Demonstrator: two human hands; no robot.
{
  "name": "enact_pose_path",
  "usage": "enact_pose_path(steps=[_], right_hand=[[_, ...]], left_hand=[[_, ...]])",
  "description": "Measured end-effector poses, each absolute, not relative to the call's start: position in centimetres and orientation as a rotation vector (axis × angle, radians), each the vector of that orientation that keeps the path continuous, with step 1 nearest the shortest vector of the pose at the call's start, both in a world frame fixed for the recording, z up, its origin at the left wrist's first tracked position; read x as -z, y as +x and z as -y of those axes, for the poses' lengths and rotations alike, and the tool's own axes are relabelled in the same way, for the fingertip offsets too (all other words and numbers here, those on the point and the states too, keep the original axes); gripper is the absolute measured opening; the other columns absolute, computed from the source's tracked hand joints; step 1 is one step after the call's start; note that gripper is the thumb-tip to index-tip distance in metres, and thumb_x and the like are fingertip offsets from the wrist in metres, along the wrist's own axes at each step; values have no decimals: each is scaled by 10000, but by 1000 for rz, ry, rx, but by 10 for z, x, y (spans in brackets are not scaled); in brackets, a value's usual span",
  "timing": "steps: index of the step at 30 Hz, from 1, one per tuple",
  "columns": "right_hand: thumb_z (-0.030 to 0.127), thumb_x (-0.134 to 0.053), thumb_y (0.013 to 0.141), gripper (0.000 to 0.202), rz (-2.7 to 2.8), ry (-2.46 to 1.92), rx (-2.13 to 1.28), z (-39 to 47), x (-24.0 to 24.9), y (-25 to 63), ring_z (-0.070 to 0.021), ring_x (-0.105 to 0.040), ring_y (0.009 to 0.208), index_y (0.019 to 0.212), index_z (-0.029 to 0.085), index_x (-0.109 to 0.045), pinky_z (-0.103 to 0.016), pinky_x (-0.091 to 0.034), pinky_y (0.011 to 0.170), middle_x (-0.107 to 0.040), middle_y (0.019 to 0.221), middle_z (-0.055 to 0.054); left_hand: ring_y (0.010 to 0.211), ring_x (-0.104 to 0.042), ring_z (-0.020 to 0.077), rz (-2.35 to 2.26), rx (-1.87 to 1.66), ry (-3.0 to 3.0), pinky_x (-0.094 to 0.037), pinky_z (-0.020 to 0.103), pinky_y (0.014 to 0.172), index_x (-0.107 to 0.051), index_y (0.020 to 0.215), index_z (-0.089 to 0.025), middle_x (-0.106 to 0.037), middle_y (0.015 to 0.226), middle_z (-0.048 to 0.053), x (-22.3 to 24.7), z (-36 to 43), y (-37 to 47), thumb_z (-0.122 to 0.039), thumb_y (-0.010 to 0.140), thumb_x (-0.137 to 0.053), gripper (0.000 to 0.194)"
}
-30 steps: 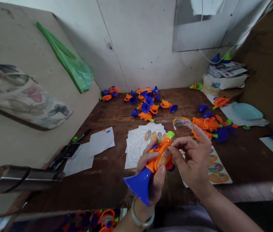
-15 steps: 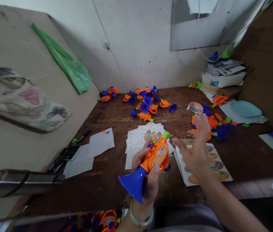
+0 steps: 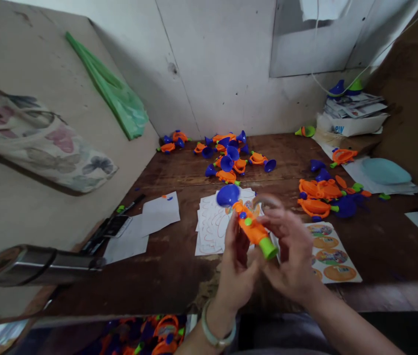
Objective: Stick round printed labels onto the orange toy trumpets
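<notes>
My left hand, with a pale bangle at its wrist, is closed around an orange toy trumpet. The trumpet's blue bell points away from me, and its green mouthpiece faces me. Close against the trumpet's right side is my right hand, its fingers bent and blurred. An oval sticker curls at its fingertips, smeared by motion. Beneath the hands lie white sheets of used sticker backing. A sheet of orange oval stickers is partly behind my right forearm.
Several toy trumpets are heaped at the back. More trumpets and loose parts lie on the right, near a light blue lid-like piece. A steel flask and papers are on the left. Trumpets fill a space below the table edge.
My left hand has turned the trumpet so its bell points away and its mouthpiece toward me. My right hand has brought the sticker leftward to the trumpet.
</notes>
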State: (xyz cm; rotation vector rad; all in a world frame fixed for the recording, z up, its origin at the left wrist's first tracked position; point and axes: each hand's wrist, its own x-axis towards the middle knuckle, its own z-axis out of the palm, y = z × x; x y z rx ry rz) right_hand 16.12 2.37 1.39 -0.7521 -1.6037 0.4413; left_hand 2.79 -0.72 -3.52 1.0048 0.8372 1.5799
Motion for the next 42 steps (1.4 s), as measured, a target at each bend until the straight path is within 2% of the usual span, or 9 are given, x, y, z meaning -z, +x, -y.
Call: enact_pose_path(steps=[3,5,8,10,13,17,22,27,42], right_hand=[[134,-811,912,859,1838,-665,-645,-8,-19,164,-331,-673,1383,1640,441,-473,-557,-627,1128,-570,1571,-105],[226,-833,938,660,1805,-638,-835,-8,-24,166,-318,-679,1379,1531,412,-611,-540,-614,1151,-545,1608,-102],[272,-803,994,218,1507,-646,-1054,-18,-31,167,-239,-769,1183,1195,345,-760,-399,-691,979,-733,1325,-64],[234,-818,984,114,1347,-719,-1091,-26,-32,165,-175,-795,929,1028,307,-742,-281,-693,788,-787,1031,-11],[180,-878,907,216,1275,-830,-1081,-32,-33,160,-129,-747,735,979,286,-704,-210,-650,657,-758,861,39],[97,-849,871,319,1231,-860,-1001,-28,-31,151,-109,-750,816,1040,306,-678,-182,-653,725,-735,940,55],[36,-805,869,420,1249,-836,-926,-21,-26,141,-101,-755,915,1122,326,-639,-172,-656,812,-708,1029,53],[15,-792,863,444,1273,-819,-915,-20,-24,139,-107,-752,922,1131,326,-623,-179,-661,814,-695,1033,50],[48,-798,854,391,1202,-839,-969,-23,-26,137,-95,-699,840,1091,319,-645,-165,-619,736,-681,980,62]], left_hand=[[1346,-733,307,-927,-1508,981,-586,421,1158,-626,1483,-379,-749,1450,77,25,3,17,-463,855,-936,706],[1281,-762,317,-1052,-1461,937,-586,449,1151,-697,1369,-302,-794,1340,94,18,1,14,-521,883,-892,568],[1263,-769,333,-1046,-1471,839,-582,476,1154,-690,1370,-267,-789,1364,118,13,-1,16,-561,856,-901,628],[1293,-760,326,-942,-1532,796,-588,476,1152,-595,1505,-324,-741,1478,114,12,-1,18,-525,828,-939,785],[1352,-729,319,-854,-1542,837,-582,469,1162,-591,1516,-371,-676,1582,94,11,1,18,-448,846,-944,761],[1448,-656,361,-828,-1512,905,-527,519,1230,-651,1461,-346,-619,1643,102,10,5,16,-408,843,-945,688],[1458,-643,343,-816,-1560,975,-481,526,1272,-640,1455,-357,-664,1582,83,9,6,17,-421,852,-940,676],[1398,-686,333,-863,-1584,1006,-530,530,1223,-641,1441,-344,-669,1573,92,9,4,18,-425,901,-894,602],[1510,-611,316,-849,-1637,1133,-480,536,1287,-671,1426,-392,-657,1613,45,5,-1,15,-354,999,-797,446]])
